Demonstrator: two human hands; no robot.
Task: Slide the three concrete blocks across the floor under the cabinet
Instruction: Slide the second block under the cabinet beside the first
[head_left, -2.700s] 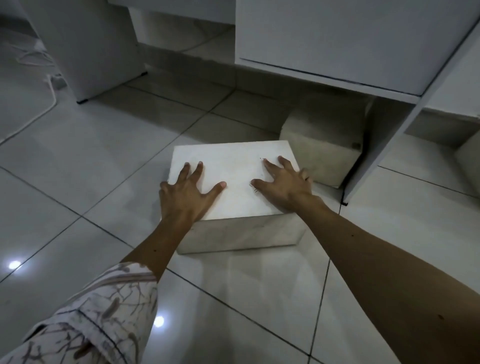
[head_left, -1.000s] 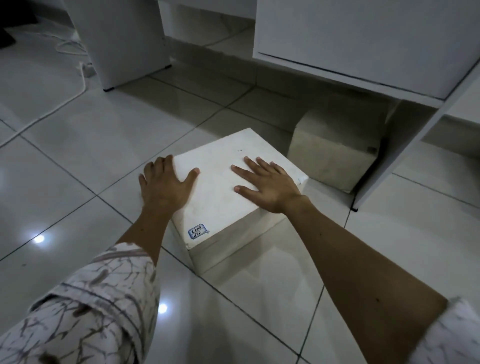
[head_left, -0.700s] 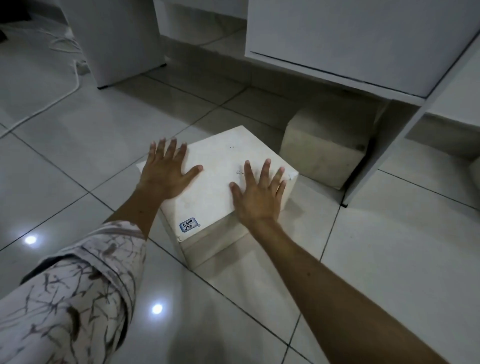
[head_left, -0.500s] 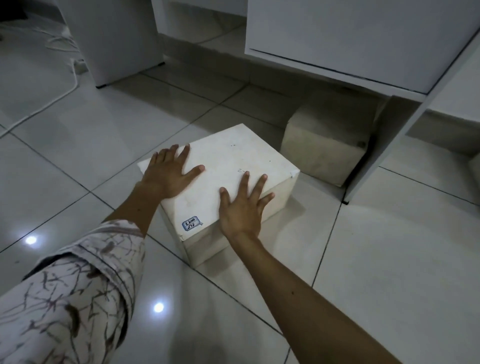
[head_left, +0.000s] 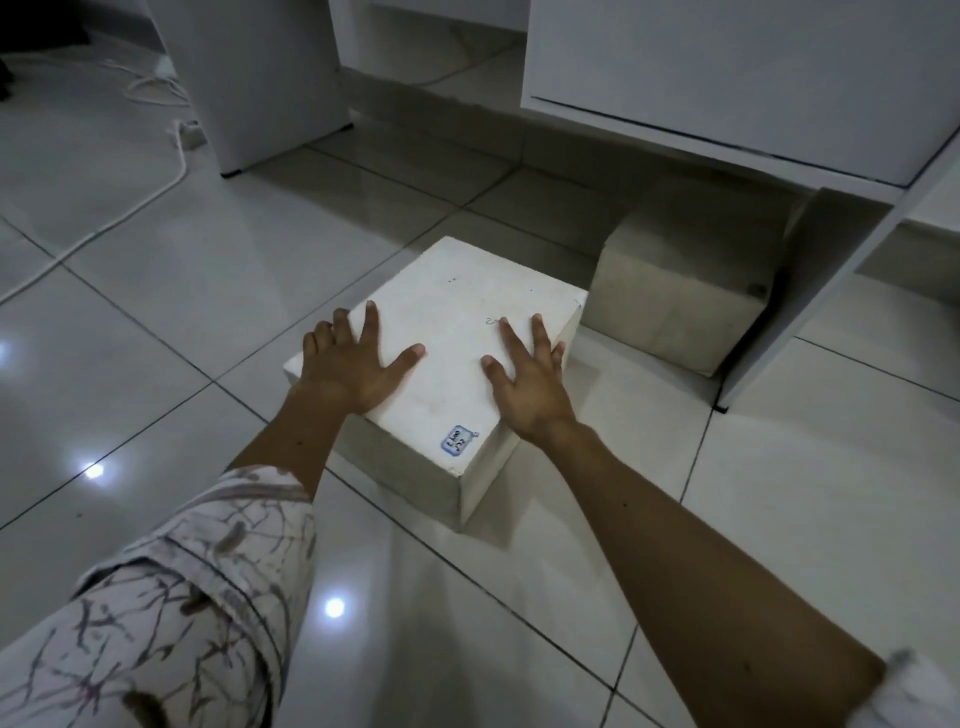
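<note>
A white concrete block (head_left: 452, 322) lies on the tiled floor at the centre, one corner turned towards me, with a small blue-edged sticker (head_left: 457, 440) near that corner. My left hand (head_left: 348, 364) rests flat on its left top edge, fingers spread. My right hand (head_left: 530, 379) lies flat on its right top edge, fingers spread as well. A second, greyer block (head_left: 685, 291) stands under the white cabinet (head_left: 727, 78), against its upright panel (head_left: 810, 291). The far corner of the white block is close to this second block.
A white cable (head_left: 130, 202) runs across the floor at the left, beside another white cabinet panel (head_left: 260, 78). Open tiled floor under the cabinet lies left of the grey block. Ceiling lights reflect in the glossy tiles.
The white block has turned on the floor, so a corner now faces me instead of a flat side. My right hand has shifted towards its right edge, and my left hand has stayed on the left edge.
</note>
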